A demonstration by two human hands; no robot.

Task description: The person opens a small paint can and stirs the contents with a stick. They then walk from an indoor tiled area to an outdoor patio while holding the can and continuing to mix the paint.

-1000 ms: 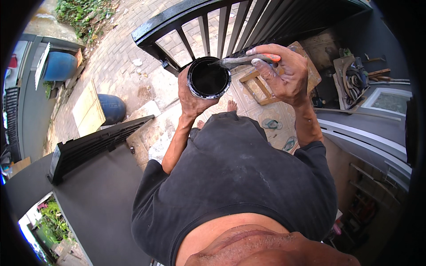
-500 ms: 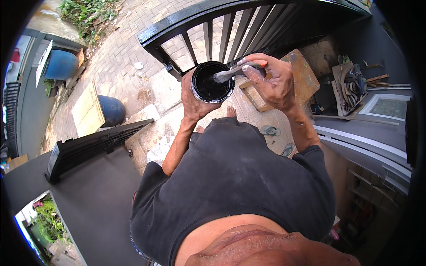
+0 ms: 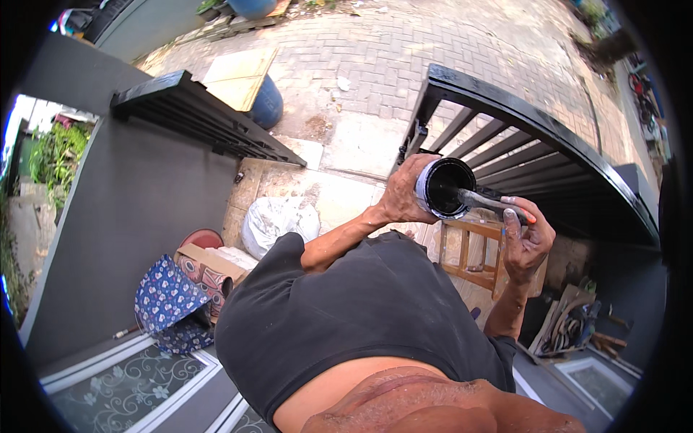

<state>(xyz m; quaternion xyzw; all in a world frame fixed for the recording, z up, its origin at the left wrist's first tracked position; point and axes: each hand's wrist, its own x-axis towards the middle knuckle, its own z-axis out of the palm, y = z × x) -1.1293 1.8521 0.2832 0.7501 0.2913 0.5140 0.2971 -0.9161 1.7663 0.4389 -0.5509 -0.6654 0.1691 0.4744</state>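
My left hand (image 3: 408,189) is wrapped round the side of a paint can (image 3: 431,189) with black paint inside and smears on its rim. In my right hand (image 3: 529,238) is a paintbrush (image 3: 492,203), pinched by its handle, which shows a bit of orange. The brush's bristle end reaches over the rim into the can's mouth; how far it dips into the dark paint I cannot tell. White smudges mark the fingers of my right hand. Just beyond both hands stands a black slatted gate (image 3: 514,100), glossy along its top rail.
Another dark gate leaf (image 3: 209,119) stands at the left by a grey wall (image 3: 144,216). A white plastic bag (image 3: 280,225) and a wooden frame (image 3: 471,252) lie on the tiles. A blue barrel (image 3: 268,105) under a board stands outside. Scrap pieces (image 3: 570,321) lean at the right.
My view has turned, so the gates and the barrel appear farther right. Both hands have moved right in the picture with the can and the brush, the brush still over the can's mouth.
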